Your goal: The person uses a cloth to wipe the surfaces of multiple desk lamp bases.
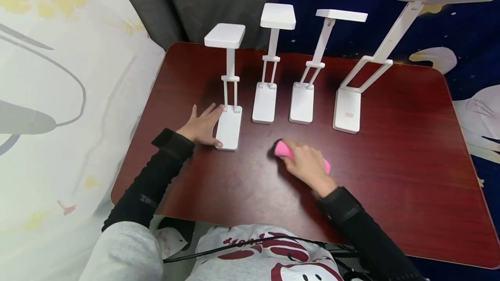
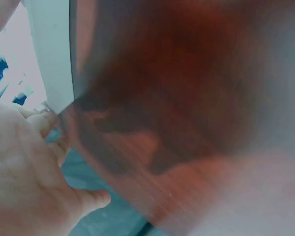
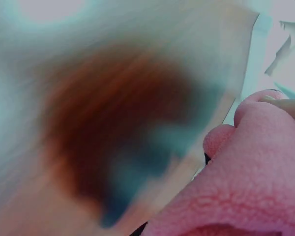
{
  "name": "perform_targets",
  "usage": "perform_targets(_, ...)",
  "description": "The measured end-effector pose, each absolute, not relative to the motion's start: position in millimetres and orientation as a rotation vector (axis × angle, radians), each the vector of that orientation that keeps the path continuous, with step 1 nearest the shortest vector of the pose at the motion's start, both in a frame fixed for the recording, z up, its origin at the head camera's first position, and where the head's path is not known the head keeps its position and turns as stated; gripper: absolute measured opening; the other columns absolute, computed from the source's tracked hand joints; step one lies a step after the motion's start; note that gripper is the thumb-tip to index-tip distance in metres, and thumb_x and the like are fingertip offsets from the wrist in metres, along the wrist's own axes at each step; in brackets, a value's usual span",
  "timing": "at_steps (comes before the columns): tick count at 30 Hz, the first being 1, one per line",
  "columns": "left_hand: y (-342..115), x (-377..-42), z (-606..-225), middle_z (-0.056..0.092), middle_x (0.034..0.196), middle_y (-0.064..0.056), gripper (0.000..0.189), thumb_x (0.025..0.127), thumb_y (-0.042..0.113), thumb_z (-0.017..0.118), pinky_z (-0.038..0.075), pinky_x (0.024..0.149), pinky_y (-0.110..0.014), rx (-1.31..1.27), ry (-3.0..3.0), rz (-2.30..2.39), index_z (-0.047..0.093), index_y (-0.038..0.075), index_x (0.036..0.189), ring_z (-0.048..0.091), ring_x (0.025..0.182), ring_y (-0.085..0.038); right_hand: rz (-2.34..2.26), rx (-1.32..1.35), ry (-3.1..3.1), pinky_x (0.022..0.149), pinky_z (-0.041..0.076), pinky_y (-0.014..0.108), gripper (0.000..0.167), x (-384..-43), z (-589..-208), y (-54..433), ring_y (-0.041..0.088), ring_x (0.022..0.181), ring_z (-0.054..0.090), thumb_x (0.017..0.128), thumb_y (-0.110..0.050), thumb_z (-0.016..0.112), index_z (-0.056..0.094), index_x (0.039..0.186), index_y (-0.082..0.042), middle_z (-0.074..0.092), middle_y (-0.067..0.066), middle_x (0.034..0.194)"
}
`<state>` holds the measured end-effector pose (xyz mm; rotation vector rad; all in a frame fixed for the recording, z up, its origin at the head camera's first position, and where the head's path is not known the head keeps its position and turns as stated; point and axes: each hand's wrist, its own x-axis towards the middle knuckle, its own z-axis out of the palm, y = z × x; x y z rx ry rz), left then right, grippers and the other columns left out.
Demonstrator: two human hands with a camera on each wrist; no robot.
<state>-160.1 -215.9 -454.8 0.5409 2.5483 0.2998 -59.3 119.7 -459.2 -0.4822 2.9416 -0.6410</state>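
Note:
My left hand (image 1: pixel 204 126) rests on the table with spread fingers against the left side of the leftmost white desk lamp's base (image 1: pixel 229 131). Its thumb touches the base's near corner. In the left wrist view, that hand (image 2: pixel 24 172) appears beside a white lamp edge (image 2: pixel 51 54). My right hand (image 1: pixel 306 161) grips a pink-handled brush (image 1: pixel 283 150) over the middle of the table, its dark end pointing left; the palm covers part of the handle. The right wrist view shows the right hand (image 3: pixel 250 167) close up, with much of the scene blurred.
Three more white desk lamps stand in a row to the right: one lamp (image 1: pixel 264 105), another lamp (image 1: pixel 302 105) and a larger lamp (image 1: pixel 347 114) with its arm leaning right. All stand unfolded on a reddish-brown table (image 1: pixel 406 177). Curtains hang behind.

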Motion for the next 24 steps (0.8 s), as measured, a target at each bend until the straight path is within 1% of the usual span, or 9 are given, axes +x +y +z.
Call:
perform_targets(4,-217,-189,-454,0.009,0.181,-0.015,0.126,0.085,0.035,0.090,-0.010,0.125,-0.076,0.520,2.534,0.337,0.004,0.004,0.171,0.002,0.168,-0.035,-0.692,-0.234,2.972,0.061,0.056,0.061,0.053,-41,-462,169,0.047,0.086,0.072,0.094,-0.018,0.074,0.061,0.143,-0.002,0.075,0.031,0.111)
perform_targets(6,-218,-200,-453,0.008,0.181,-0.014,0.126,0.085,0.034,0.090,-0.011,0.125,-0.076,0.510,2.527,0.354,0.004,0.005,0.172,0.001,0.168,-0.035,-0.700,-0.094,3.009,0.059,0.053,0.062,0.054,-33,-464,193,0.051,0.084,0.071,0.096,-0.022,0.074,0.059,0.145,-0.004,0.073,0.034,0.113)
perform_targets(9,-222,-212,-451,0.006,0.181,-0.013,0.125,0.087,0.032,0.089,-0.013,0.125,-0.076,0.466,2.511,0.374,0.001,0.008,0.172,-0.003,0.168,-0.035,-0.699,0.120,3.059,0.057,0.049,0.063,0.056,-24,-467,228,0.058,0.084,0.069,0.098,-0.026,0.072,0.056,0.147,-0.005,0.070,0.039,0.115)
perform_targets(11,-226,-216,-449,0.005,0.181,-0.013,0.124,0.088,0.031,0.088,-0.013,0.125,-0.075,0.436,2.502,0.379,0.000,0.009,0.172,-0.004,0.168,-0.035,-0.696,0.274,3.073,0.059,0.047,0.067,0.057,-21,-469,248,0.063,0.088,0.067,0.099,-0.027,0.071,0.055,0.149,-0.006,0.068,0.041,0.117)
perform_targets(13,-230,-219,-448,0.003,0.181,-0.012,0.122,0.090,0.030,0.087,-0.014,0.125,-0.076,0.408,2.495,0.384,-0.001,0.009,0.172,-0.005,0.168,-0.036,-0.693,0.419,3.069,0.065,0.047,0.071,0.058,-19,-472,263,0.065,0.096,0.066,0.100,-0.029,0.068,0.052,0.151,-0.007,0.066,0.042,0.122)
perform_targets(15,-233,-221,-447,0.002,0.181,-0.012,0.122,0.090,0.029,0.086,-0.013,0.124,-0.076,0.392,2.494,0.386,-0.002,0.009,0.172,-0.005,0.168,-0.036,-0.712,0.555,3.039,0.074,0.047,0.075,0.059,-19,-476,273,0.066,0.104,0.063,0.102,-0.031,0.065,0.048,0.154,-0.007,0.063,0.041,0.128)
perform_targets(17,-237,-221,-447,0.002,0.181,-0.013,0.121,0.091,0.029,0.086,-0.013,0.124,-0.077,0.378,2.493,0.390,-0.002,0.009,0.172,-0.005,0.168,-0.037,-0.710,0.639,2.987,0.081,0.046,0.077,0.063,-21,-480,279,0.067,0.112,0.059,0.104,-0.034,0.061,0.042,0.157,-0.005,0.059,0.042,0.132)
perform_targets(21,-242,-220,-449,0.002,0.181,-0.014,0.121,0.091,0.027,0.086,-0.013,0.124,-0.077,0.363,2.496,0.405,-0.002,0.008,0.172,-0.006,0.168,-0.038,-0.636,0.654,2.871,0.091,0.040,0.081,0.072,-29,-488,279,0.068,0.123,0.044,0.107,-0.039,0.052,0.027,0.161,0.001,0.044,0.048,0.137)
perform_targets(24,-243,-217,-453,0.002,0.181,-0.016,0.120,0.091,0.026,0.086,-0.013,0.124,-0.076,0.374,2.505,0.422,-0.001,0.007,0.172,-0.005,0.168,-0.039,-0.534,0.615,2.823,0.096,0.031,0.086,0.076,-35,-486,274,0.069,0.129,0.033,0.108,-0.042,0.047,0.021,0.159,0.009,0.033,0.052,0.140)
